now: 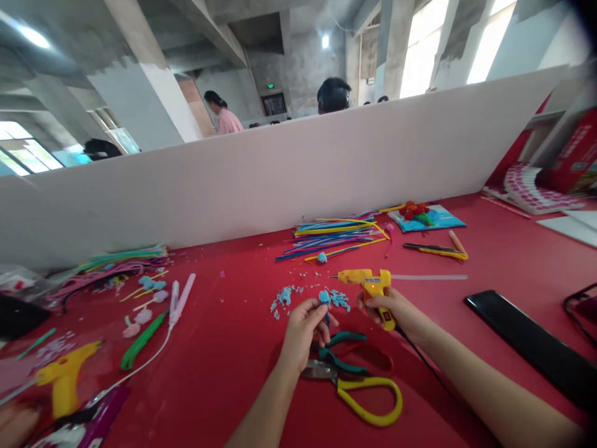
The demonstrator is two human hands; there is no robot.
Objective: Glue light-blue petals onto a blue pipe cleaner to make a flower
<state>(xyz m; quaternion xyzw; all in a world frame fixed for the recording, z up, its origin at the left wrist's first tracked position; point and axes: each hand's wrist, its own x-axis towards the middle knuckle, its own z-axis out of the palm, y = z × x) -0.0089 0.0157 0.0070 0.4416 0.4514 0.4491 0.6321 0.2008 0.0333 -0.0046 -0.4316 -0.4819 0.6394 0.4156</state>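
My left hand (pixel 305 326) pinches a small light-blue pipe-cleaner flower (pixel 324 297) with a dark blue stem. My right hand (pixel 394 308) is wrapped round the grip of a yellow hot glue gun (pixel 366 277), its nozzle pointing left and a long clear glue stick (pixel 429 277) sticking out of its back. Short light-blue clippings (pixel 284 297) lie on both sides of the flower. Below my left hand rest scissors with yellow handles (pixel 394 410) and pliers with teal-and-red handles (pixel 345 358). Another small blue flower piece (pixel 321 257) lies farther back.
Pipe cleaners (pixel 331 233) are heaped along the white partition (pixel 261 180). A black phone-like slab (pixel 527 339) lies at right, a cutter (pixel 433 249) behind it. At left are a second yellow glue gun (pixel 69 373), a co-worker's hand (pixel 18 423) and a green-handled tool (pixel 142 342).
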